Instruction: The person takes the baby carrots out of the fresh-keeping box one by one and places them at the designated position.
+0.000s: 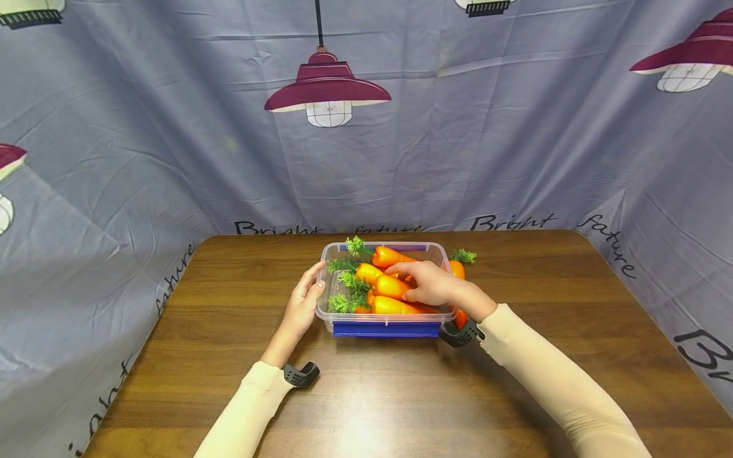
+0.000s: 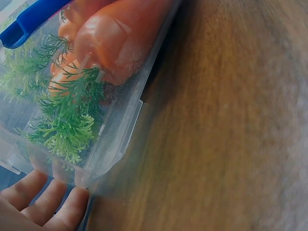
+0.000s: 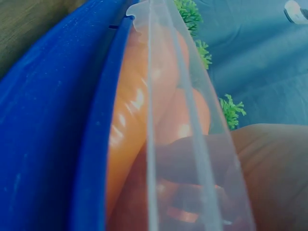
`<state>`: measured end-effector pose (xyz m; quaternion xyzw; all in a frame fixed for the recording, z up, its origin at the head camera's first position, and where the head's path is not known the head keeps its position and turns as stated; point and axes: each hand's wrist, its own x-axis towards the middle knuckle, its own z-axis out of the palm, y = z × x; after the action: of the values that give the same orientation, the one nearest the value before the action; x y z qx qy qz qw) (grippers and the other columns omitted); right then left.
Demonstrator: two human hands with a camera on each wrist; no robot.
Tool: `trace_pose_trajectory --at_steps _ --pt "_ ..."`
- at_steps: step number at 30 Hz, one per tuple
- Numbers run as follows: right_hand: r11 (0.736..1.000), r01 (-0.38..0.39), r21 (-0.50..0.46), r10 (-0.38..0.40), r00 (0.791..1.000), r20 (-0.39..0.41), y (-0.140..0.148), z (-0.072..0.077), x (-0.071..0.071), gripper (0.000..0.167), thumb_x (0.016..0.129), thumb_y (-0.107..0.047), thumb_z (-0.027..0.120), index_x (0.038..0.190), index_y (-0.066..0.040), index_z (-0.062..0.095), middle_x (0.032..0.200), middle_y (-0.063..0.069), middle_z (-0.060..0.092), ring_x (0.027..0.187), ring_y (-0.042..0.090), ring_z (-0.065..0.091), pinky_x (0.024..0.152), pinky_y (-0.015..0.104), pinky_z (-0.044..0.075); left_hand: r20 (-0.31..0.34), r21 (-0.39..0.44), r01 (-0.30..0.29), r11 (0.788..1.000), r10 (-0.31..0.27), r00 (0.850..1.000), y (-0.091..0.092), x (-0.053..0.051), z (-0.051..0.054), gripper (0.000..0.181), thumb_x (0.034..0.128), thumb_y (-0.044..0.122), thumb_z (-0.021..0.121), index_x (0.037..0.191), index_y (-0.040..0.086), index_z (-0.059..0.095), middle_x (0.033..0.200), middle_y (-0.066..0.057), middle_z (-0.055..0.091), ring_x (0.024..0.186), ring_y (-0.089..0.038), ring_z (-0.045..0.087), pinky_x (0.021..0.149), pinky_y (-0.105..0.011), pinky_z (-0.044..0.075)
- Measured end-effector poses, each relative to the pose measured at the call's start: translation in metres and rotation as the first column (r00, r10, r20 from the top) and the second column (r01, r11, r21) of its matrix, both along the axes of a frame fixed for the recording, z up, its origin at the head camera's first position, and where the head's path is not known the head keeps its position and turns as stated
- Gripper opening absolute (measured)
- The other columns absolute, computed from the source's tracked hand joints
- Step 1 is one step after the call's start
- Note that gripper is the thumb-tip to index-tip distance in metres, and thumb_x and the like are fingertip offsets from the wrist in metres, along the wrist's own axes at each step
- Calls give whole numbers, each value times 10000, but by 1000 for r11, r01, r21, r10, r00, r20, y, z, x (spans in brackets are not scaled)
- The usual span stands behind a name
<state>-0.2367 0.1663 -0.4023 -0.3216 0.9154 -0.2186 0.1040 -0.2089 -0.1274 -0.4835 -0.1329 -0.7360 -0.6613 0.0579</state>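
The right hand (image 1: 431, 284) reaches into the clear box (image 1: 387, 317), thumb and fingers curved about an orange carrot (image 1: 391, 287) lying among others; whether they actually pinch it, I can't tell. The left hand (image 1: 300, 301) rests uncurled fingers against the box's left end (outside the wall). Smooth, heaped carrots might roll under a hard press, and a sideways shove could slide the box if the left hand slackens.
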Motion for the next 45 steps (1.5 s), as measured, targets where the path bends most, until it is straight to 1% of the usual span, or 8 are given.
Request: trace_pose_trajectory --at_steps 9,13,17,21,25,36,40,45 --pt "1000 -7 -21 6 999 -39 1 -5 -1 522 871 -117 764 1368 -59 614 1170 110 713 803 183 530 725 272 439 -12 -9 -2 1000 1 1000 -1 0 -3 461 1055 35 417 1509 -47 396 1613 -266 352 1524 -442 269 1232 -603 244" --pt "999 -8 -49 6 999 -35 2 -7 -1 570 870 -99 762 1409 -59 580 1212 122 704 851 200 559 760 291 468 -12 -5 0 1000 0 1000 -1 -1 -3 463 1053 34 417 1509 -46 396 1616 -266 347 1529 -441 259 1237 -602 237" --pt "994 -12 -109 7 999 -44 2 -8 -2 609 859 -44 750 1435 -61 550 1173 140 708 955 248 621 856 375 530 -13 1 0 1000 0 1000 0 -2 -2 466 1053 31 417 1512 -42 394 1618 -260 347 1532 -428 259 1240 -587 239" --pt "985 -6 -175 -2 999 -46 2 -10 -3 625 855 -9 734 1444 -54 530 1178 164 700 1035 304 646 931 471 543 -12 -3 0 1000 0 1000 -1 -2 -2 464 1053 26 414 1510 -46 393 1617 -263 347 1532 -428 258 1237 -588 239" --pt "975 36 -220 -49 997 -53 4 -13 -3 630 870 -21 741 1457 -31 511 1309 204 666 1134 349 652 998 527 538 -11 -7 -1 1000 0 1000 -1 -2 -3 460 1050 19 413 1503 -56 395 1611 -275 349 1527 -440 261 1235 -602 233" --pt "927 110 -357 -121 993 -10 8 -14 -3 647 873 -5 731 1472 -37 487 1212 238 689 1055 374 704 944 537 574 -9 -11 5 1000 -5 1000 0 -2 -3 462 1050 24 412 1506 -50 397 1616 -272 342 1530 -442 255 1241 -606 220" --pt "916 135 -378 -154 988 -19 8 -16 -2 647 877 -14 738 1474 -40 488 1169 229 696 1022 351 708 925 525 579 -10 -11 5 1000 -5 1000 0 -2 -2 465 1049 22 415 1507 -52 395 1616 -273 342 1530 -444 253 1241 -605 222" --pt "904 143 -403 -173 984 -37 7 -20 -2 650 887 -18 731 1485 -31 478 1212 229 681 1048 357 698 926 525 578 -6 -17 -3 1000 3 1000 -1 -1 -1 462 1051 24 417 1506 -49 401 1615 -270 347 1530 -450 255 1241 -608 222"
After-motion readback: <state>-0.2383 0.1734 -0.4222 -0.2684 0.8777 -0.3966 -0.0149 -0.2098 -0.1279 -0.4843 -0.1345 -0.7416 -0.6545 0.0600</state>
